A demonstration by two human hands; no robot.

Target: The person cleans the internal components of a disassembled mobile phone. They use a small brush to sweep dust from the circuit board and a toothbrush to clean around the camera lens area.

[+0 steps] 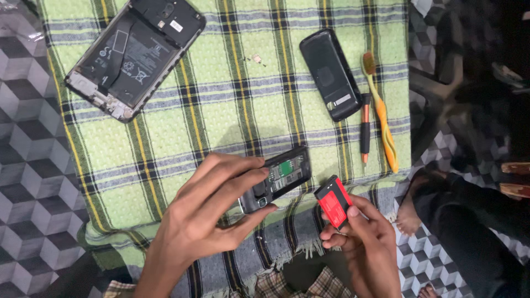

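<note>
My left hand (pixel 207 212) grips a small black phone (pixel 279 177) with its back off, so the empty battery bay and a green board part show. The phone is tilted above the cloth. My right hand (pixel 367 243) pinches a red and black battery (pixel 333 201) just to the right of the phone, apart from it. The phone's black back cover (pixel 330 73) lies further up on the cloth.
A green checked cloth (pixel 221 105) covers the work area over a patterned floor (pixel 27 182). On it lie an opened smartphone (pixel 132 52) at top left, a small screwdriver (pixel 365 128), an orange toothbrush (pixel 381 113) and tiny loose parts (pixel 257 58). Another person's foot (pixel 409 215) rests at right.
</note>
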